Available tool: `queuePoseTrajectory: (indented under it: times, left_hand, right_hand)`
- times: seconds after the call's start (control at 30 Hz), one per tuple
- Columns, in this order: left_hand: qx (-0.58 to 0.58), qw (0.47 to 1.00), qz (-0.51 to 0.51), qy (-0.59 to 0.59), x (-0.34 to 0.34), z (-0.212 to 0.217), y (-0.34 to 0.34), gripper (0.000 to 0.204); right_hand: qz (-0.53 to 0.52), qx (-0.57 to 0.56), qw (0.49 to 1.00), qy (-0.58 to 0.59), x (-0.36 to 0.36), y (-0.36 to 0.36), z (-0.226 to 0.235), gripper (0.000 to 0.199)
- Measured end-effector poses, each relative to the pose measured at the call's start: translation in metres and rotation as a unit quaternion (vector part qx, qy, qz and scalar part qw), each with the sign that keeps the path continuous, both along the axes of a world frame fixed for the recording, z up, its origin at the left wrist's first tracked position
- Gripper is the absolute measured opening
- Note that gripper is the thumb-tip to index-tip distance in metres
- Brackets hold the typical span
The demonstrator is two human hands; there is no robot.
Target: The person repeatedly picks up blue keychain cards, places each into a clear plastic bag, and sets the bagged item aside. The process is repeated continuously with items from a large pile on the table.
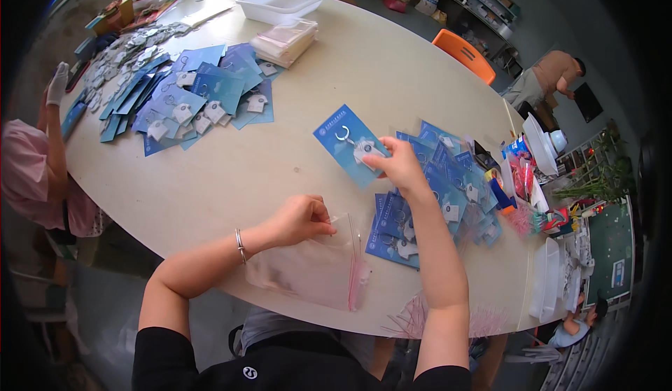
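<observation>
In my right hand (400, 165) is a blue card (338, 137) with a white shirt-shaped keychain on it, gripped between thumb and fingers at its lower right edge. The card is raised over the table. My left hand (302, 221), a bracelet at its wrist, has its fingers pinched at the upper part of a clear plastic bag (301, 272). That bag lies by the table's near edge, with a pinkish strip along its right side. Beside my right forearm is a heap of blue keychain cards (392, 233), some under clear plastic; the forearm hides part of it.
Another card pile (203, 97) spreads at the far left, next to loose white keychains (133, 55). A white plastic tub (283, 0) and a stack of clear bags (285, 43) stand at the back. A gloved co-worker's hand (57, 83) is at the left edge. Pink ties (413, 317) lie near me.
</observation>
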State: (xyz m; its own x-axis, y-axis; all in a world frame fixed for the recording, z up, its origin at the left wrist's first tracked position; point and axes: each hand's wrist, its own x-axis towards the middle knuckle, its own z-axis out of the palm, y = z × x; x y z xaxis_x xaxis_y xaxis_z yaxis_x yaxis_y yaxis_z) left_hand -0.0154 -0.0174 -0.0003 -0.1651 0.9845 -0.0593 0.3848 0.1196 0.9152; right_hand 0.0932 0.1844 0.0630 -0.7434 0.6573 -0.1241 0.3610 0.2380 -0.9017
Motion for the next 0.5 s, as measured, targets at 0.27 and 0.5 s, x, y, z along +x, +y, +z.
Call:
queuePoseTrajectory:
  times: [0.27, 0.5]
  left_hand:
    - [-0.011, 0.998, 0.020, -0.053, -0.002, -0.002, 0.003, 0.026]
    - [-0.032, 0.999, 0.026, -0.032, -0.002, -0.001, 0.004, 0.027]
  right_hand:
    - [0.049, -0.223, 0.969, -0.094, 0.143, -0.011, -0.008, 0.029]
    - [0.100, -0.218, 0.965, -0.106, 0.127, -0.014, -0.009, 0.031]
